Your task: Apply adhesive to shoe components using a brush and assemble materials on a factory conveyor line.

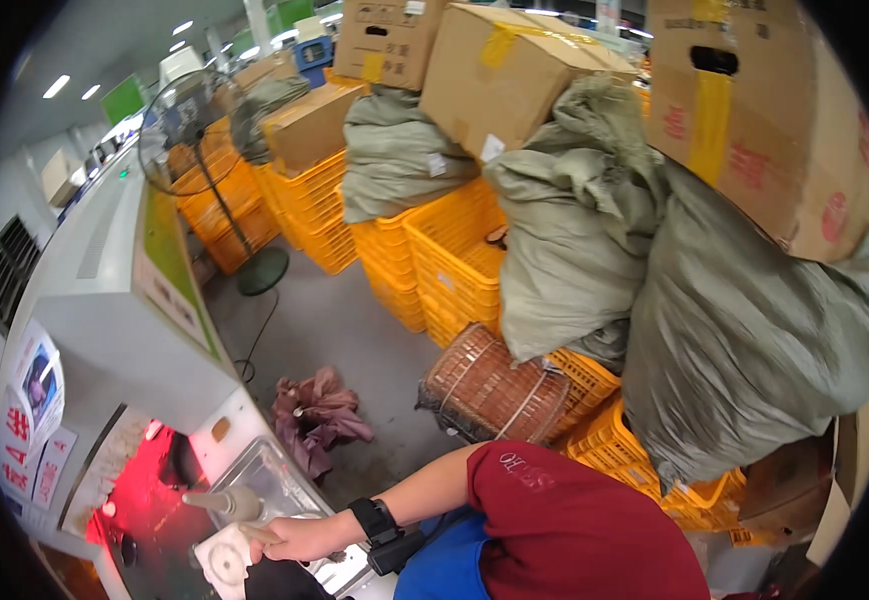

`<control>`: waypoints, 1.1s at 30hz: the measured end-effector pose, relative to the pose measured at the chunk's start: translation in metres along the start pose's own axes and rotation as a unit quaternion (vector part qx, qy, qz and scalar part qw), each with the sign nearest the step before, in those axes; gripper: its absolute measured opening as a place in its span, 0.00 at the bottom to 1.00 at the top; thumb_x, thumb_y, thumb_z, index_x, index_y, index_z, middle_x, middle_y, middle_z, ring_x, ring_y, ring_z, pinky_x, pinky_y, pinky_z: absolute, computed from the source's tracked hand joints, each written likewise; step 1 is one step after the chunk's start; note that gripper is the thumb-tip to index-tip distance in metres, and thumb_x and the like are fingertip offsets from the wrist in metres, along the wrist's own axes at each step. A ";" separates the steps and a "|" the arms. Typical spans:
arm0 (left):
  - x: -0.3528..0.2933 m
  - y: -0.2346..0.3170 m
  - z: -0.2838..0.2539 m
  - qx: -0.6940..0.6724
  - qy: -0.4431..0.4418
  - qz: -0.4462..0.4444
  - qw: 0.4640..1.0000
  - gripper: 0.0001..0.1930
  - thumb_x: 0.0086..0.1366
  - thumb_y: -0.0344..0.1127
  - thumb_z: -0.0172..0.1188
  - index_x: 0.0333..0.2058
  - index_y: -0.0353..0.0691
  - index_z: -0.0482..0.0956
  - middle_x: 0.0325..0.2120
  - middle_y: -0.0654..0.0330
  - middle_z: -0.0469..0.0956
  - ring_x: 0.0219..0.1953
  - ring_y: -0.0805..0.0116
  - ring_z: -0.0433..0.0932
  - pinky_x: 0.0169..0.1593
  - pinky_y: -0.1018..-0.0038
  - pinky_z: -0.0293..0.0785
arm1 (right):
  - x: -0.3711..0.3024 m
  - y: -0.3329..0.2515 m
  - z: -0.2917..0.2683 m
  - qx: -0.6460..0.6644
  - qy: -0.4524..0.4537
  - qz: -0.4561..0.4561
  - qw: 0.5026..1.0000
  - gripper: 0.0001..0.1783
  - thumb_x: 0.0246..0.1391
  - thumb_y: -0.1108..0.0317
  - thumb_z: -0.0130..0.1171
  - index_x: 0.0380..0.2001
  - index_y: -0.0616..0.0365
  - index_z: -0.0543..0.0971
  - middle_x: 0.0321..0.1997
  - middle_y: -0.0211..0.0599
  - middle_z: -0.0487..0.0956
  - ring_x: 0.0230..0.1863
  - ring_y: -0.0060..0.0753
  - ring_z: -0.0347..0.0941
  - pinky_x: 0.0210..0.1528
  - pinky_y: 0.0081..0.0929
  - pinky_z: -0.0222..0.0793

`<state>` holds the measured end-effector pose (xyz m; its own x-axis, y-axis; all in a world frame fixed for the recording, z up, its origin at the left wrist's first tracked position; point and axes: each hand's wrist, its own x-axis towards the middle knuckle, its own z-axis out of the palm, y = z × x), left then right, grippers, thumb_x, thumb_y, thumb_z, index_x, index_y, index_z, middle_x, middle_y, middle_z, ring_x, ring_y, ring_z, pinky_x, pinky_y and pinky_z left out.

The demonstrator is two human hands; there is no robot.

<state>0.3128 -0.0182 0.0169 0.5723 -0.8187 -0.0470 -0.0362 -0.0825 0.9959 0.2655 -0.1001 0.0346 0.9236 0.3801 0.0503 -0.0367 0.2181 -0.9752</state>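
My right hand [306, 538] comes in from the lower right, with a black band on its wrist. Its fingers are closed round a short, pale stick-like handle [258, 534]; the far end of the handle is hard to make out. Just beside it is an off-white square block [222, 562] with a round mark. Behind the hand lies a beige bottle with a tapered spout [232, 502], by a shiny metal tray [279, 468]. Below the hand a black object [282, 582] is cut off by the picture's edge. My left hand is not seen.
A large grey machine [104, 270] with a red-lit opening [149, 480] stands at left. A crumpled mauve cloth [319, 415] lies on the floor. Beyond are a standing fan [189, 130], yellow crates [454, 260], a woven basket [494, 385], grey-green sacks [574, 230] and cartons [504, 75].
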 end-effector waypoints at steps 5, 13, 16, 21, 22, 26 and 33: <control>-0.009 -0.011 -0.002 -0.002 0.050 0.040 0.998 0.32 0.47 0.31 0.64 0.52 0.31 0.65 0.46 0.54 0.72 0.47 0.64 0.71 0.52 0.70 0.67 | 0.001 0.015 -0.002 0.046 0.050 -0.051 0.996 0.10 0.55 0.69 0.43 0.39 0.58 0.70 0.25 0.23 0.64 0.23 0.14 0.59 0.23 0.17 0.56; -0.127 -0.047 -0.021 -0.016 0.360 0.019 0.933 0.27 0.52 0.31 0.61 0.51 0.31 0.66 0.45 0.54 0.73 0.45 0.63 0.73 0.50 0.69 0.69 | 0.065 0.075 -0.041 -0.118 -0.053 -0.075 0.989 0.22 0.61 0.49 0.40 0.36 0.58 0.71 0.26 0.23 0.68 0.27 0.16 0.64 0.26 0.20 0.62; -0.252 -0.037 0.014 0.006 0.539 -0.045 0.841 0.25 0.53 0.31 0.59 0.51 0.31 0.66 0.44 0.54 0.73 0.44 0.63 0.73 0.49 0.69 0.69 | 0.071 0.061 -0.087 -0.148 -0.069 -0.047 0.986 0.21 0.62 0.53 0.40 0.37 0.62 0.71 0.32 0.29 0.72 0.37 0.26 0.66 0.41 0.28 0.66; -0.252 -0.021 0.014 -0.120 0.628 0.139 0.756 0.37 0.46 0.50 0.62 0.51 0.32 0.63 0.46 0.53 0.69 0.50 0.63 0.67 0.56 0.68 0.60 | 0.087 0.077 -0.115 -0.228 0.019 0.117 0.966 0.26 0.55 0.47 0.49 0.23 0.61 0.77 0.20 0.32 0.76 0.26 0.22 0.72 0.31 0.23 0.67; -0.256 -0.020 0.020 -0.144 0.642 0.148 0.739 0.38 0.44 0.50 0.65 0.49 0.32 0.65 0.42 0.54 0.70 0.47 0.63 0.69 0.52 0.68 0.64 | 0.088 0.085 -0.109 -0.228 -0.016 0.081 0.970 0.19 0.53 0.54 0.54 0.25 0.62 0.77 0.23 0.31 0.77 0.27 0.22 0.73 0.32 0.21 0.67; -0.265 -0.023 0.036 -0.168 0.594 0.061 0.784 0.41 0.39 0.51 0.70 0.48 0.32 0.67 0.40 0.54 0.72 0.44 0.62 0.72 0.49 0.68 0.68 | 0.090 0.119 -0.085 -0.175 -0.039 0.056 0.982 0.15 0.50 0.59 0.57 0.26 0.63 0.77 0.23 0.32 0.77 0.27 0.25 0.73 0.31 0.24 0.68; -0.248 -0.040 0.031 -0.162 0.499 -0.026 0.851 0.42 0.38 0.53 0.69 0.48 0.30 0.68 0.41 0.51 0.73 0.44 0.61 0.72 0.49 0.68 0.68 | 0.091 0.121 -0.054 -0.444 -0.083 -0.033 0.891 0.19 0.48 0.59 0.58 0.17 0.67 0.76 0.19 0.56 0.73 0.24 0.56 0.72 0.28 0.40 0.68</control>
<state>0.1468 0.1709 -0.0137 0.9827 0.0858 -0.1639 0.1454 0.1899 0.9710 0.3659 -0.0873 -0.0908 0.8407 0.5366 0.0725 0.4000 -0.5252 -0.7511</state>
